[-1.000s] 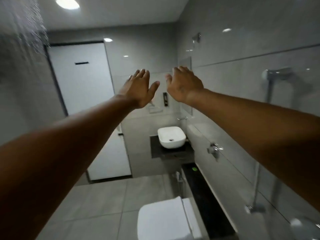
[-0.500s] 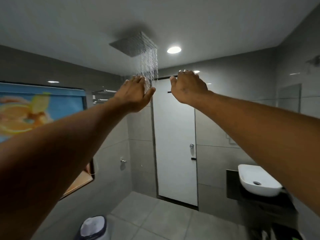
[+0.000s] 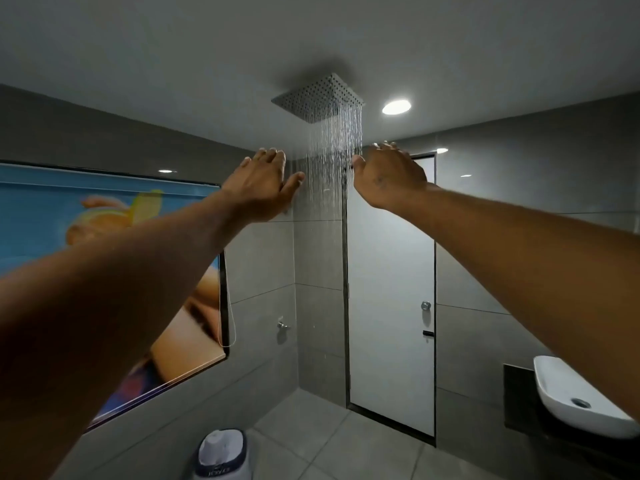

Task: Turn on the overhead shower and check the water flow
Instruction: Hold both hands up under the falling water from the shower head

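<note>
A square metal overhead shower head (image 3: 317, 97) is set in the grey ceiling, upper centre. Thin streams of water (image 3: 336, 157) fall from its right part. Both my arms are stretched up and forward. My left hand (image 3: 261, 181) is spread, palm away from me, just left of the streams. My right hand (image 3: 388, 176) is also spread, just right of them. The water falls in the gap between the two hands. Neither hand holds anything.
A white door (image 3: 389, 289) with a round lock stands ahead. A white basin (image 3: 575, 396) on a dark shelf is at the right. A colourful window blind (image 3: 104, 209) fills the left wall. A small wall tap (image 3: 282, 325) and a white bin (image 3: 223, 453) are lower left.
The view swung left and up from the basin and toilet side to the shower head. My hands stayed raised and have spread further apart, now flanking the falling water.
</note>
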Tool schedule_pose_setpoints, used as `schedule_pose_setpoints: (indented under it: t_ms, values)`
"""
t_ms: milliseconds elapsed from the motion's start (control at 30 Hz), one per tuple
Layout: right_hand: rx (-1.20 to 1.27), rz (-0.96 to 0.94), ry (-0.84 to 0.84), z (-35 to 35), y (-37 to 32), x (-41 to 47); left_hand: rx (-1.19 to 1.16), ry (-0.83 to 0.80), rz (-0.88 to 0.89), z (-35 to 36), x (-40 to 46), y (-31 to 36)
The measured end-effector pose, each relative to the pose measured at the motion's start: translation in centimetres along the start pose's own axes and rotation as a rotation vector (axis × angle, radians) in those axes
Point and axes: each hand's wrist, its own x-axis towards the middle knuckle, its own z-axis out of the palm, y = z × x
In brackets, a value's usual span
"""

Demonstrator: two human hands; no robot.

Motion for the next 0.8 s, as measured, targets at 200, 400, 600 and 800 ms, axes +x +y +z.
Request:
schedule_pose_setpoints:
  t_ms: [200, 400, 600, 800]
  values:
    - [-0.001, -0.022, 0.018, -0.1, 0.0, 0.2, -0.007, -0.003, 0.021, -0.1, -0.1, 0.1]
    - [0.000, -0.009, 0.024, -0.3, 0.3, 0.0, -0.008, -0.004, 0.040, -0.1, 0.0, 1.0]
    - [-0.008, 0.000, 0.033, -0.5, 0.6, -0.3, -0.009, -0.016, 0.046, -0.4, 0.0, 1.2]
    - [-0.028, 0.009, 0.027, -0.6, 0.8, -0.5, -0.002, -0.034, 0.024, -0.6, 0.1, 1.1]
